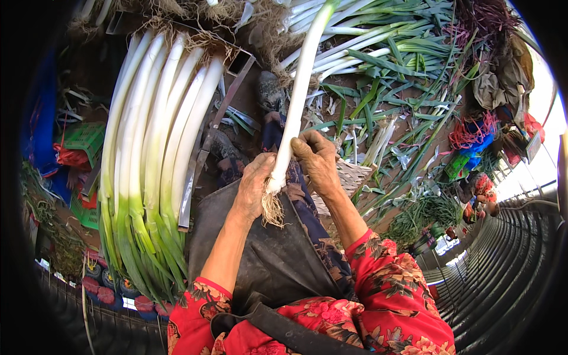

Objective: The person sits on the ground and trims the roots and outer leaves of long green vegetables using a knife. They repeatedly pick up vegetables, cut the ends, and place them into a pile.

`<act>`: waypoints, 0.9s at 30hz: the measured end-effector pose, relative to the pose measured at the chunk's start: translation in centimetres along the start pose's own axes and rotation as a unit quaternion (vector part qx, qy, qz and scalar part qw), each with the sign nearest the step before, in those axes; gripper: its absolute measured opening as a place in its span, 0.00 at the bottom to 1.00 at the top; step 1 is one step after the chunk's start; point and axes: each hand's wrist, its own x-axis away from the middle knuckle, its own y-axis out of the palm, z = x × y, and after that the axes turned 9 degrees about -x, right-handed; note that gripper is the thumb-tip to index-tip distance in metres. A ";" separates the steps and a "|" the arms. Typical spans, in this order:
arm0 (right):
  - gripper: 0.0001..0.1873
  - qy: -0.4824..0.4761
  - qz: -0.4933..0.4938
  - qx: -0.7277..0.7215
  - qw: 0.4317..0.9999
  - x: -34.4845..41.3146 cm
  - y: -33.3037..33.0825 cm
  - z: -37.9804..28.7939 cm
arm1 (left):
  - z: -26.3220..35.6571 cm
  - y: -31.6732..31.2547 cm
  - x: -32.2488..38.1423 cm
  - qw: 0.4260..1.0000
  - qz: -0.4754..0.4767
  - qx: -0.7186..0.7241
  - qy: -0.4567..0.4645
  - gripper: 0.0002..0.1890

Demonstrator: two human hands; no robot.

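Note:
A long green onion [299,93] with a thick white stalk slants up and away from me, its root tuft [272,209] hanging over my lap. My left hand [257,182] holds it near the root end, with the fingers partly hidden behind the stalk. On the other side, my right hand [317,162] has its thumb against the stalk slightly higher up, fingers curled. To my left, a bundle of clean white-stalked green onions [155,133] lies in a metal frame [211,137], roots at the far end and green leaves drooping towards me.
Untrimmed green onions [377,49] with roots are piled ahead on the ground. Leaf scraps [399,155] litter the right side. A woven basket [350,177] stands by my right forearm, and a green plastic crate [84,137] sits at the left. Another person [481,191] is far right.

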 end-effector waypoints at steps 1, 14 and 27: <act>0.11 0.003 0.010 0.001 1.000 0.3 -0.2 0.1 | 0.0 0.0 0.0 1.000 -0.003 0.000 -0.002 0.20; 0.12 0.013 0.024 -0.074 0.997 -0.6 0.4 0.3 | 0.4 0.5 0.2 1.000 0.001 -0.019 -0.022 0.19; 0.09 0.191 -0.222 0.008 0.956 8.8 -0.1 -1.2 | 1.0 -1.3 -0.4 0.997 0.052 -0.052 -0.018 0.19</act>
